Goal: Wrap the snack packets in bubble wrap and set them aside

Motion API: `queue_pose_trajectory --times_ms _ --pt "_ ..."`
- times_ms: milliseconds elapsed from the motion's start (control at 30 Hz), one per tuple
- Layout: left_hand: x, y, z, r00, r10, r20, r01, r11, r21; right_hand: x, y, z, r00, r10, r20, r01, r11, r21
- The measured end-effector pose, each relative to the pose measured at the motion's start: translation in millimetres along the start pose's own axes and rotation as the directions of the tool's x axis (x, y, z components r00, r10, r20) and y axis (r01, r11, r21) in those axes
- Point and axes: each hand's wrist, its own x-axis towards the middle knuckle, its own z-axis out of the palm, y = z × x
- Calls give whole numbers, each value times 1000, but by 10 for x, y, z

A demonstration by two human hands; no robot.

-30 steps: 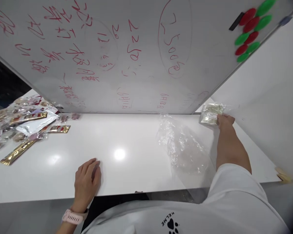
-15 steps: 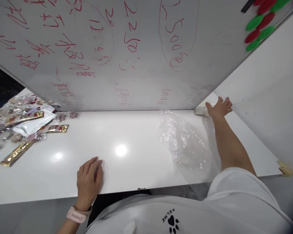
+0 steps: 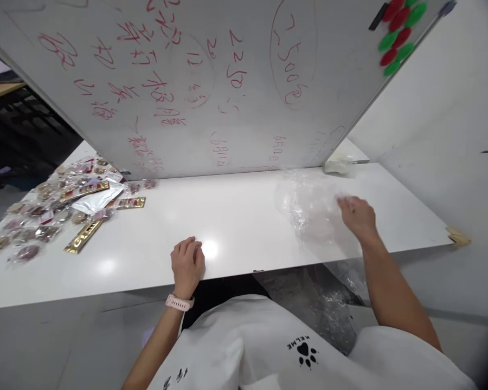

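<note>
Pinching the near right edge of a crumpled clear plastic sheet or bag (image 3: 309, 214) is the right hand (image 3: 358, 218), at the right of the frame, its fingers curled and the thumb and forefinger closed together in a grip slightly blurred. The plastic lies spread on the white table (image 3: 236, 214), right of the frame's centre, below the whiteboard (image 3: 244, 143). The left hand (image 3: 187, 265) rests at the table's front edge, low and left of centre, its grip half open, fingers loosely bent around nothing visible; a pale pink watch band (image 3: 179, 303) circles that wrist.

A flat transparent packet (image 3: 338, 164) lies by the whiteboard's lower right corner, beyond the plastic and apart from the right hand. At the left of the frame is a heap of small individually wrapped snacks (image 3: 46, 233), with gold stick sachets (image 3: 83, 236) and a white pouch (image 3: 100, 199) among them. Red handwriting covers the whiteboard, and red and green magnets (image 3: 402, 37) cluster at its upper right. Along the bottom shows a white T-shirt (image 3: 244, 330) with a black paw print (image 3: 306, 353).
</note>
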Motion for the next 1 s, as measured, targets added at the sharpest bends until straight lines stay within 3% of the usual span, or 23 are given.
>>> queue_pose_trajectory --times_ms 167,267,367,433,500,567,633,700,767,800,867,933,1000 --pt "0 -11 -44 992 -115 41 120 983 -136 230 -436 -596 990 -107 -94 120 981 152" --pt "65 47 -133 958 -228 172 274 903 -332 218 -817 -847 980 -189 -55 196 903 383" --pt "201 222 -248 904 -225 365 412 688 -597 45 -1330 -1050 962 -270 -49 246 767 593" --pt "324 385 -312 883 -151 444 454 517 -726 -148 -1693 -1146 946 -310 -89 282 658 698" --pt "457 539 -350 864 -69 499 490 346 -800 -378 -2009 -1157 907 -418 -43 271 503 821" --pt "577 637 -368 834 16 552 540 187 -821 -616 -2241 -1036 835 -548 46 158 319 934" --pt "658 652 -384 807 77 585 579 93 -810 -832 -2371 -785 762 -629 157 -9 232 973" --pt "682 571 -417 811 41 584 581 75 -811 -992 -2391 -454 694 -652 306 -140 295 945" --pt "646 398 -475 823 -110 557 566 92 -819 -1062 -2296 -112 641 -614 460 -234 414 880" --pt "611 282 -512 819 -216 532 561 101 -822 -1061 -2208 46 636 -575 515 -279 451 848" --pt "520 18 -590 770 -437 465 564 123 -817 -1004 -1973 317 670 -462 581 -376 463 803" --pt "421 -240 -645 698 -588 408 603 175 -778 -927 -1711 522 731 -327 599 -464 405 788" --pt "335 -427 -657 645 -661 385 671 247 -699 -889 -1495 657 762 -216 610 -533 326 781"
